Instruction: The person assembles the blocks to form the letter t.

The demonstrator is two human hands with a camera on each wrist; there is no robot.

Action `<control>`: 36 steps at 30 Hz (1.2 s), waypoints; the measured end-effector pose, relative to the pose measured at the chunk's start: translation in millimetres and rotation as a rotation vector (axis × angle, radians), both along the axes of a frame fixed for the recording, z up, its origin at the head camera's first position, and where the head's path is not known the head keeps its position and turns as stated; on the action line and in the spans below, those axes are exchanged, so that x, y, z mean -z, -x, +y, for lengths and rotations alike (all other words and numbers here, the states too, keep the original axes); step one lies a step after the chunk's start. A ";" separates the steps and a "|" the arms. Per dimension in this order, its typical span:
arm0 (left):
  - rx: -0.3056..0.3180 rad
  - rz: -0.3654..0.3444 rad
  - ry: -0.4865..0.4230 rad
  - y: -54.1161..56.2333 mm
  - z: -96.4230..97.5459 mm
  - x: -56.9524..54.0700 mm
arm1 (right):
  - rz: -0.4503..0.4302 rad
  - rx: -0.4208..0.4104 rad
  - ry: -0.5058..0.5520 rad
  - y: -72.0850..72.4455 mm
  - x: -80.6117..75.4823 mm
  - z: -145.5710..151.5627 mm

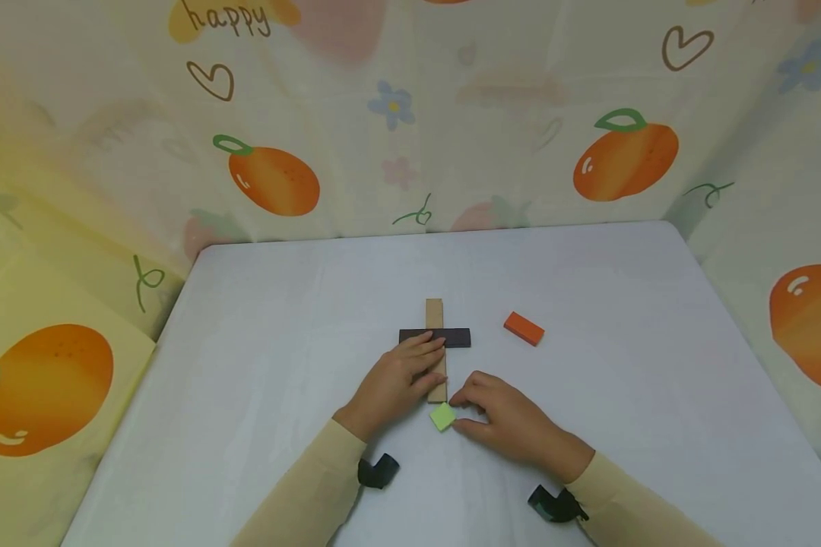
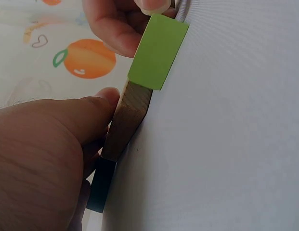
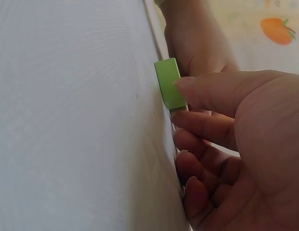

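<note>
On the white table, a light wooden strip (image 1: 434, 313) and a dark bar (image 1: 458, 338) form a cross. My left hand (image 1: 401, 377) rests over both, its fingers stretched across the dark bar and its thumb at the strip's side. A small lime-green block (image 1: 442, 416) sits turned cornerwise at the strip's near end. My right hand (image 1: 509, 419) pinches this block at its right corner with thumb and index finger. In the right wrist view, the thumb (image 3: 202, 91) lies against the green face. The left wrist view shows the green block (image 2: 159, 53) right at the strip's end (image 2: 132, 103).
An orange-red block (image 1: 524, 328) lies apart, to the right of the cross. A patterned curtain (image 1: 492, 114) hangs behind the table's back edge and along both sides. Dark devices (image 1: 378, 471) are strapped at the wrists.
</note>
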State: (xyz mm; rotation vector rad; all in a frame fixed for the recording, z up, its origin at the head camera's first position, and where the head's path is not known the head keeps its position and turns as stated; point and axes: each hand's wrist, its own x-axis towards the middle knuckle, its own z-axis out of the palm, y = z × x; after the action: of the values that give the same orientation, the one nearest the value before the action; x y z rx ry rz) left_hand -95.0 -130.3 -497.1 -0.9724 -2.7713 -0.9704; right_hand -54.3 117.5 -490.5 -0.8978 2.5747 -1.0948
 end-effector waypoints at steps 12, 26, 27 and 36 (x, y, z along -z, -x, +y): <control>0.004 0.007 -0.007 0.5 -1.2 1.4 | 0.024 0.018 -0.024 -0.6 -2.3 -5.7; 0.009 -0.010 -0.003 0.2 -0.9 1.6 | -0.007 0.026 0.073 2.0 1.6 1.3; 0.009 -0.009 -0.003 0.1 -0.9 1.5 | -0.007 0.025 0.092 2.6 1.7 2.3; 0.001 -0.003 -0.008 -0.5 -0.3 1.2 | -0.063 0.020 0.245 8.4 -1.9 8.8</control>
State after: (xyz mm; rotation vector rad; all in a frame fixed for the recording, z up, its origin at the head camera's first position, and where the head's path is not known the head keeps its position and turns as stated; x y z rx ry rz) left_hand -94.5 -130.6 -498.3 -0.9713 -2.7676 -0.9840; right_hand -62.6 126.3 -488.6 -0.8739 2.4400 -1.4442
